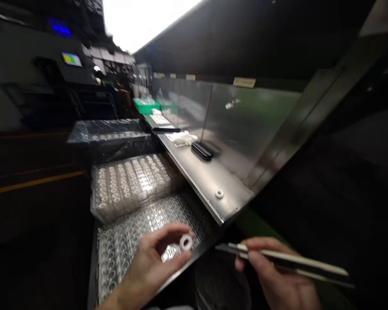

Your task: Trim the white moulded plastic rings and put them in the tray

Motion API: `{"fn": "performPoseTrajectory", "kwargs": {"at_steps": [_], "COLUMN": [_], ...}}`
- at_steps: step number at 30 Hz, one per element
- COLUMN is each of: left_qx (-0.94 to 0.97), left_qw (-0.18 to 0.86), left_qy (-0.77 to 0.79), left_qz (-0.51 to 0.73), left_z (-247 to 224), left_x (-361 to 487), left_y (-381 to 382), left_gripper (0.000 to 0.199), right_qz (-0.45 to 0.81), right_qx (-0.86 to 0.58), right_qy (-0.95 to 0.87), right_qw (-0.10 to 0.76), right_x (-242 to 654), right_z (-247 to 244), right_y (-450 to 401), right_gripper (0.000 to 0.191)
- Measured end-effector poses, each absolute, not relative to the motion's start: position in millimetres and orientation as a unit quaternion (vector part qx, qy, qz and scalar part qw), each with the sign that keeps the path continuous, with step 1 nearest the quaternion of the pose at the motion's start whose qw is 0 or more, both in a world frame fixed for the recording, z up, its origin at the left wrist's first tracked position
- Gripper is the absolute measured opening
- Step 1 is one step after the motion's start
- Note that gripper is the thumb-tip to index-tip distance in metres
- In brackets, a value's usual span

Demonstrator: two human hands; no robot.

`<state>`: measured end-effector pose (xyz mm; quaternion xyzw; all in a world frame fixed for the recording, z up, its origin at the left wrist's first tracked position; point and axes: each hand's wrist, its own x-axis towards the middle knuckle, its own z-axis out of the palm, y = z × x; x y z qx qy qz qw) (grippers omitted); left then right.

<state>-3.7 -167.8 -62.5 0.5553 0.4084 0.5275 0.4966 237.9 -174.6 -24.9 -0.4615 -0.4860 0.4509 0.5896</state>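
My left hand (pixel 148 267) pinches a small white plastic ring (pixel 186 243) between thumb and fingertips, its hole facing me. Beneath that hand lies a clear plastic tray (pixel 129 234) with rows of round pockets. My right hand (pixel 278 271) is closed around a utility knife (pixel 297 261) with a pale and dark handle. Its blade points left, toward the ring, with a gap between them. A similar white ring (pixel 219 194) rests by itself near the close end of the metal shelf (pixel 203 181).
Stacked trays filled with white rings (pixel 132 178) stand beyond the clear tray. Behind them is a box lined with dark plastic (pixel 116 146). On the shelf lie a black case (pixel 202 150), a crumpled white cloth or bag (pixel 183 137) and a green bin (pixel 146 106). A metal panel (pixel 245 125) rises at right.
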Motion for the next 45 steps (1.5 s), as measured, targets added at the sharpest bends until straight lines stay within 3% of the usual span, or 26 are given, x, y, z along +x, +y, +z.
{"fn": "performPoseTrajectory", "kwargs": {"at_steps": [10,17,28,45], "left_qx": [0.593,0.581,0.422,0.392], "left_qw": [0.514,0.536,0.710,0.727], "left_qy": [0.284,0.256,0.138,0.120], "left_qz": [0.552,0.556,0.547,0.551], "left_z": [-37.3,-41.4,-52.1,-51.0], "left_x": [-5.5,-7.0,-0.6,1.0], "left_y": [-131.5,-128.3,-121.1,-120.7], "left_gripper": [0.036,0.043,0.032,0.030], "right_qz": [0.286,0.310,0.344,0.345], "right_qx": [-0.481,-0.483,-0.500,-0.489], "right_qy": [-0.618,-0.662,-0.568,-0.564], "right_qw": [0.552,0.482,0.556,0.569], "right_x": [223.5,216.6,208.2,205.3], "right_z": [27.4,35.4,25.8,28.3], "right_y": [-174.7,-166.7,-163.2,-169.9], "right_gripper": [0.013,0.008,0.016,0.012]}}
